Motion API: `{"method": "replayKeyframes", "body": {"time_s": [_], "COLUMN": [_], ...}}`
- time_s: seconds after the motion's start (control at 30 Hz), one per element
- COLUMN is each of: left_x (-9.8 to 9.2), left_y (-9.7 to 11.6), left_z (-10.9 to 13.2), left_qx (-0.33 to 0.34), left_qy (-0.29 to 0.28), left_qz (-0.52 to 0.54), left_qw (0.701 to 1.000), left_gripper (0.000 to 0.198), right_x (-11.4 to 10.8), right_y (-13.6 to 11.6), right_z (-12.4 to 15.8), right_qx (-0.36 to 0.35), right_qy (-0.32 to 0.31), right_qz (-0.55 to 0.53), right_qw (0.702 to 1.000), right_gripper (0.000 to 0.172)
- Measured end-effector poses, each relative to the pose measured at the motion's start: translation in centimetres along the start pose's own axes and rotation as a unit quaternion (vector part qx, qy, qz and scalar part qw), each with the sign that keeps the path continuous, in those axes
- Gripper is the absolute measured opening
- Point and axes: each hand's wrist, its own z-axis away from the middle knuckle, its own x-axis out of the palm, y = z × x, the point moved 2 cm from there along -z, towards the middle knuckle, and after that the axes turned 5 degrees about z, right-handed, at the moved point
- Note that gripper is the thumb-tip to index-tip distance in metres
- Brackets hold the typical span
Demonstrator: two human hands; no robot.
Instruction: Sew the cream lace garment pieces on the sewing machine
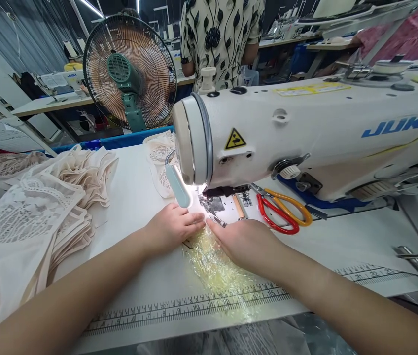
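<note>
Close to the needle area of a white sewing machine (246, 133), my left hand (174, 227) rests with its fingers pressed together at the edge of shiny, yellowish translucent material (212, 261). From the other side, my right hand (246, 241) reaches in, its fingers together over the same material. The fingertips of both hands nearly meet below the presser foot, and whatever lies between them is too small to make out. The material trails over the printed ruler (183, 313) toward the table's front edge. A light-coloured lace piece (160, 162) lies behind the machine's head.
Scissors with red and orange handles (286, 212) lie right of the needle area. Stacked pale lace pieces (57, 197) cover the table's left. A green fan (129, 74) and a person in a patterned top (220, 39) are beyond.
</note>
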Motion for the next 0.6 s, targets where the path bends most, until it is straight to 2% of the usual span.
{"method": "replayKeyframes", "body": {"time_s": [0.13,0.27,0.47,0.6], "left_x": [-0.1,0.3,1.0,1.1], "left_y": [-0.7,-1.4,-2.6,-3.1], "left_z": [-0.1,-0.1,-0.1,0.0], "left_qx": [-0.008,-0.027,-0.051,-0.082], "left_qy": [-0.025,-0.040,-0.035,-0.031], "left_qz": [-0.007,0.000,0.017,0.023], "left_qw": [1.000,0.999,0.998,0.996], "left_gripper": [0.035,0.037,0.031,0.030], "right_x": [-0.5,-0.6,0.5,1.6], "right_y": [-0.5,-0.9,-1.4,-1.4], "right_z": [-0.7,-0.9,-0.3,1.5], "right_qx": [0.036,0.046,0.052,0.029], "right_qy": [-0.021,-0.013,0.037,0.107], "right_qz": [-0.017,-0.027,-0.045,-0.088], "right_qw": [0.999,0.999,0.997,0.990], "right_gripper": [0.058,0.055,0.049,0.043]}}
